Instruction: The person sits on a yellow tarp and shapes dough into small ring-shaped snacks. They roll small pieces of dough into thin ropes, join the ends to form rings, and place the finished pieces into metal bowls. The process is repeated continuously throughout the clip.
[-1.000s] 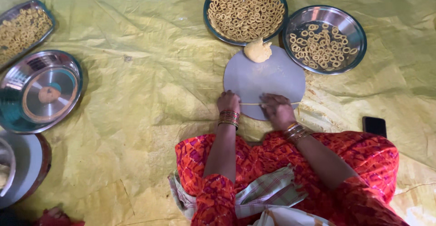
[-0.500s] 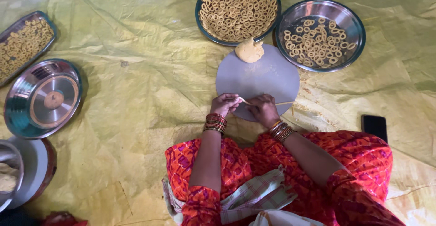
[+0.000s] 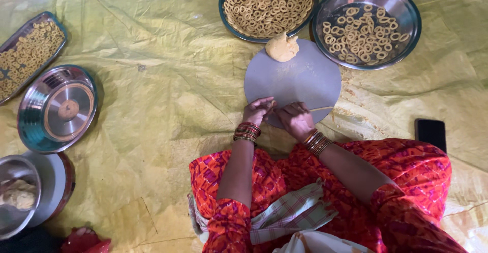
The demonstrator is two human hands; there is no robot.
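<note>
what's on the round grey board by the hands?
On the round grey board: a dough lump at its far edge and a thin dough rope near the right hand. The left hand and right hand cover the near edge.

Round board [image 3: 300, 77]: smooth, matt grey, looks like plastic or coated metal, cannot tell which; dough lump [image 3: 282, 47] on it: soft, pale yellow, dull, slightly lumpy; thin dough strand [image 3: 320, 109] at the hands: same matt paste; steel bowl [image 3: 404, 9]: polished metal, glossy, mirror highlights on rim; dough rings [image 3: 363, 32] inside: matt, pale; round plate [image 3: 229, 9] of rings: dark rim, finish unclear; lidded steel tin [image 3: 56, 108]: shiny, concentric reflections; floor sheet [image 3: 152, 80]: yellow plastic, creased, faint sheen; bangles [image 3: 247, 131]: glossy red and gold; garment [image 3: 406, 176]: printed cloth, matt; phone [image 3: 430, 133]: black, glossy.
</note>
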